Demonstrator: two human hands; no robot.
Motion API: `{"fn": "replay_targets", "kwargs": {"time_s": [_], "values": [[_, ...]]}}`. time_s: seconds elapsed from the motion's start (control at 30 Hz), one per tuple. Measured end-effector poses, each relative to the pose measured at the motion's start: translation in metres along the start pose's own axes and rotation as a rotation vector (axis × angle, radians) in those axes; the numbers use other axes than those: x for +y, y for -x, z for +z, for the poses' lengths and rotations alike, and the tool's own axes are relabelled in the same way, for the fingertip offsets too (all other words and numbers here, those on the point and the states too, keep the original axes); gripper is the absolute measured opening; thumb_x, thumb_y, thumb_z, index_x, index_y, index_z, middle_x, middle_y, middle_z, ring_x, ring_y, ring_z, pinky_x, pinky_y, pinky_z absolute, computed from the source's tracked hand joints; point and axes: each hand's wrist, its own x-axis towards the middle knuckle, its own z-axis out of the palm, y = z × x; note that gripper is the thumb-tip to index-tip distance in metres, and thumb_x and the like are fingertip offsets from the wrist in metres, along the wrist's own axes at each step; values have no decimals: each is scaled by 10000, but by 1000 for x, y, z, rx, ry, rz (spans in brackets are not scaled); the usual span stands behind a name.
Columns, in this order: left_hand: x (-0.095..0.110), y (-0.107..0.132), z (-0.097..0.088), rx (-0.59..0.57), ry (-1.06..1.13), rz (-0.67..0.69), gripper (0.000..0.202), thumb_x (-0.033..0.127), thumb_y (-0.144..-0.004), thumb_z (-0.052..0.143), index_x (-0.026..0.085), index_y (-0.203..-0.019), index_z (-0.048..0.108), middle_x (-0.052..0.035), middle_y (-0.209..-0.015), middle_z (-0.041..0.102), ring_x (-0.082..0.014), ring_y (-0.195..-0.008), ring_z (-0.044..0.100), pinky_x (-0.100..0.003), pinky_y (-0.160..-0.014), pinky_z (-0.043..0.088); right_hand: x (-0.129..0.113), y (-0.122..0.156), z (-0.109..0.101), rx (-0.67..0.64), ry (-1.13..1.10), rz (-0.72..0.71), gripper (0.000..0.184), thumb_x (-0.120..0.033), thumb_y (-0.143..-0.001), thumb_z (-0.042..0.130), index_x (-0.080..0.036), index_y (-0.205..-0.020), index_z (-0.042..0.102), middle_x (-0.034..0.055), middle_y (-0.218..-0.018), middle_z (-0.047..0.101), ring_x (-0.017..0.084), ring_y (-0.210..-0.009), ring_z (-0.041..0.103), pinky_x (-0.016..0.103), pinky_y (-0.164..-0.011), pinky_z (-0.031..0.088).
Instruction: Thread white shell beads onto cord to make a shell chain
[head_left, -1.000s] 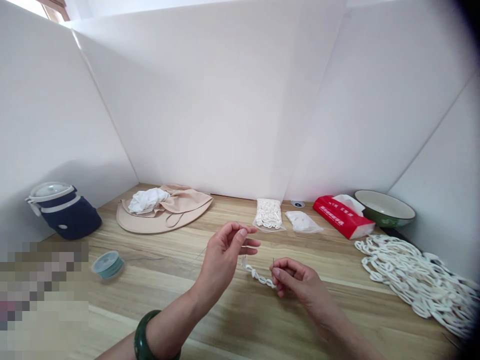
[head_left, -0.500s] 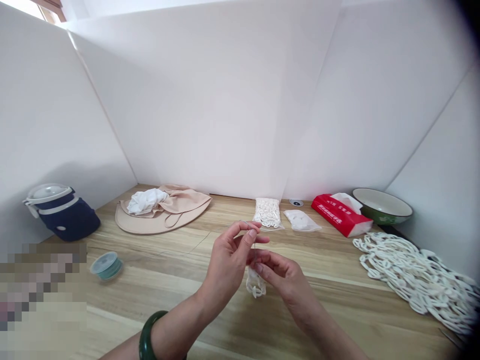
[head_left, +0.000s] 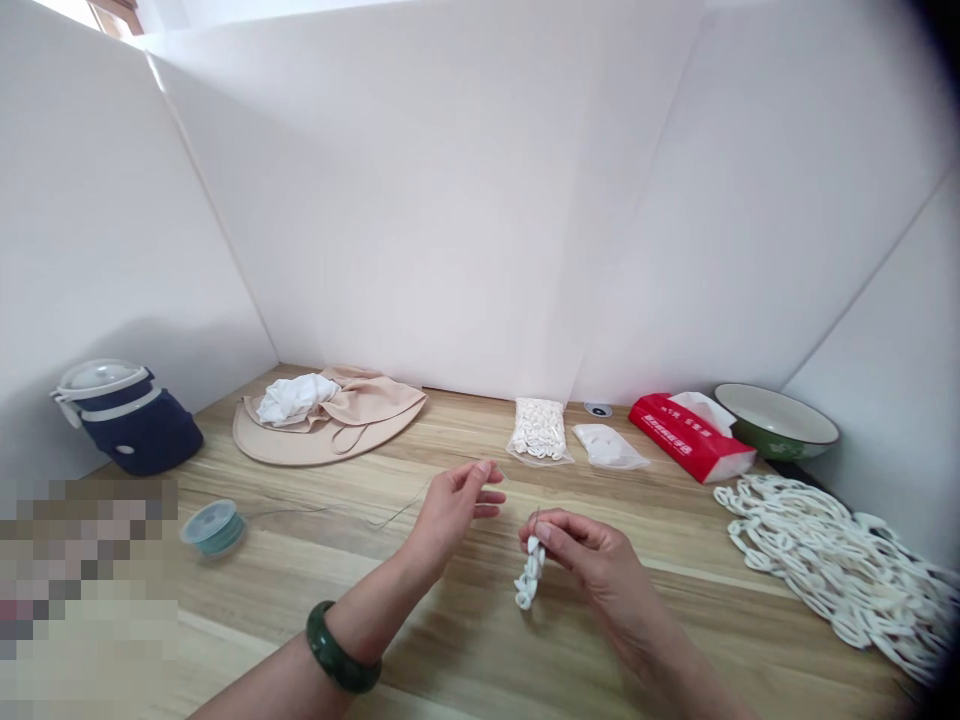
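Note:
My right hand (head_left: pixel 574 548) pinches the top of a short strand of white shell-like pieces (head_left: pixel 529 577), which hangs above the wooden table. A thin tip, perhaps a needle or wire end, sticks up by its fingers. Left of it, my left hand (head_left: pixel 461 505) has thumb and forefinger pressed together, with the other fingers loosely bent. A fine dark thread (head_left: pixel 330 510) runs across the table from the teal spool (head_left: pixel 215 528) to the left hand. Where the thread ends inside that pinch is too small to see clearly.
Behind the hands lie a bag of white pieces (head_left: pixel 540 430) and a flatter plastic bag (head_left: pixel 609 446). A heap of white strands (head_left: pixel 840 570), a red tissue pack (head_left: pixel 690 436) and a bowl (head_left: pixel 780 418) are right. A beige hat (head_left: pixel 330 440) and blue container (head_left: pixel 142 430) stand left.
My hands have moved apart; the left has drawn back from the strand. My right hand has shifted slightly right and down with the strand still hanging from it.

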Motion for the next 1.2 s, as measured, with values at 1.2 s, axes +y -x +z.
{"fn": "replay_targets", "kwargs": {"time_s": [1.2], "values": [[50, -10, 41, -297, 281, -140, 146, 241, -692, 697, 111, -749, 662, -51, -772, 617, -151, -717, 548, -313, -658, 489, -59, -48, -21, 115, 98, -231, 159, -407, -696, 746, -250, -715, 751, 44, -1018, 693, 243, -1009, 584, 262, -807, 489]]}}
